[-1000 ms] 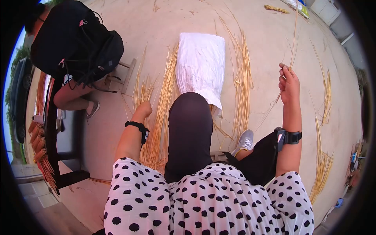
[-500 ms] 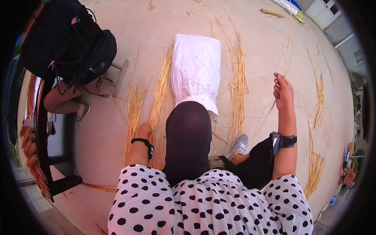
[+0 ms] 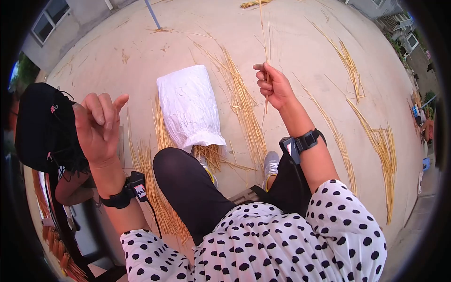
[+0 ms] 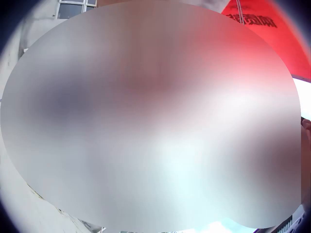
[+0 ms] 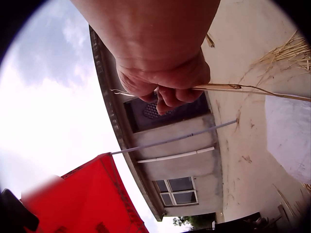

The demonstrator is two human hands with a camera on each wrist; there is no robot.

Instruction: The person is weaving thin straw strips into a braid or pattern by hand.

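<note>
In the head view, the right hand [image 3: 275, 88] pinches a few thin straw stalks [image 3: 262, 33], which stick up above the fingers and a short way below. The right wrist view has the same hand [image 5: 167, 80] curled round the stalks [image 5: 252, 89]. Raised at the left, the left hand [image 3: 99, 127] has loosely bent fingers, with nothing visible in them. Between the hands, a white woven sack [image 3: 190, 105] lies on the floor, straw [image 3: 209, 155] showing at its mouth. Most of the left wrist view is blurred; the left hand cannot be made out there.
Long straw bundles lie left [image 3: 157, 197] and right [image 3: 242, 103] of the sack, and farther right [image 3: 387, 164]. A person with a black backpack [image 3: 44, 127] is at the left, by a dark frame. The wearer's knee [image 3: 176, 174] is below the sack.
The left hand has risen from low beside the straw to a raised place at the left. The head view has shifted, and the right hand, still holding stalks, appears nearer the middle.
</note>
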